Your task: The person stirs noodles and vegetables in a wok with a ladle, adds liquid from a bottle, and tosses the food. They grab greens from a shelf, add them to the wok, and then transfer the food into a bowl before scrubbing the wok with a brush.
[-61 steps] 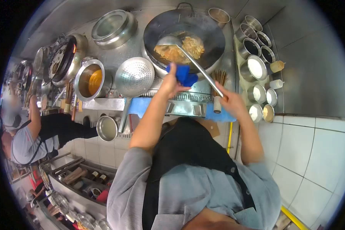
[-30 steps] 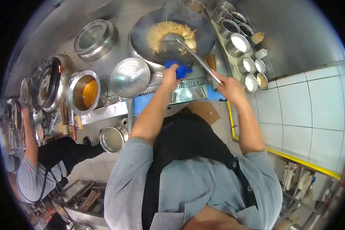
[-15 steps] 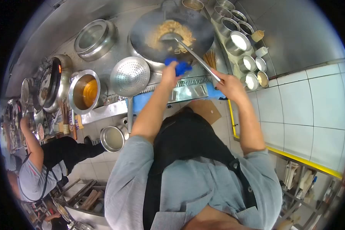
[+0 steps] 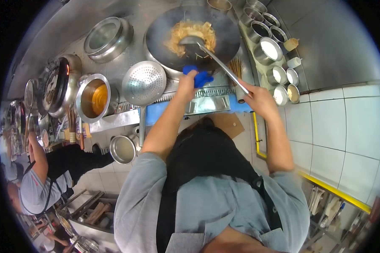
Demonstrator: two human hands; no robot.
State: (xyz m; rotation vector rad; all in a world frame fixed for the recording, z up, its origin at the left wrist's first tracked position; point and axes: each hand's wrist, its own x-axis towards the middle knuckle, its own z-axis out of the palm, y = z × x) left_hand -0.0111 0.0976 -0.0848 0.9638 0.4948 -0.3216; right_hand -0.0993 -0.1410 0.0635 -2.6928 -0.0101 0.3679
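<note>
A dark wok [image 4: 226, 36] sits on the range, with steaming brown noodle-like strips [image 4: 177, 44] inside it. My right hand [image 4: 259, 101] is closed around the handle end of a long metal ladle [image 4: 221, 63], whose bowl rests among the strips. My left hand [image 4: 187, 86] grips a bunched blue cloth [image 4: 203, 79] at the wok's near edge. Whatever the cloth covers, such as a wok handle, is hidden. Left of that hand lies a round perforated strainer [image 4: 144, 82], its handle pointing toward me.
Metal containers of seasonings [image 4: 268, 49] line the right side, with squeeze bottles [image 4: 294, 62] alongside. A bamboo brush [image 4: 236, 67] stands right of the wok. Leftward are a pot of orange liquid [image 4: 98, 100] and a stacked metal pot [image 4: 107, 40]. Another person [image 4: 50, 185] works at far left.
The ladle's bowl has shifted slightly within the wok, and the strips are bunched differently. My right hand sits a little lower and further right. My left hand still holds the cloth.
</note>
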